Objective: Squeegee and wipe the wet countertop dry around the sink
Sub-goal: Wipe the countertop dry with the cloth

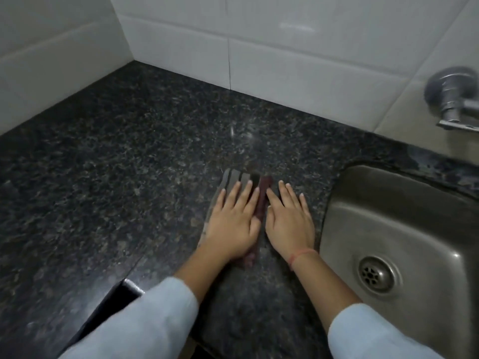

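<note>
A striped cloth [239, 178] in grey, black and dark red lies flat on the dark speckled granite countertop [129, 156], just left of the steel sink [404, 229]. My left hand [233, 224] presses palm-down on the cloth's left part, fingers spread. Beside it, my right hand [290, 221] lies flat on the cloth's right edge, close to the sink rim. Most of the cloth is hidden under both hands. No squeegee is in view.
White tiled walls [285, 47] meet in a corner behind the counter. A chrome tap [453, 97] sticks out of the wall above the sink. The sink drain [375, 274] shows at the lower right. A gap in the counter's front edge [124, 288] lies by my left sleeve.
</note>
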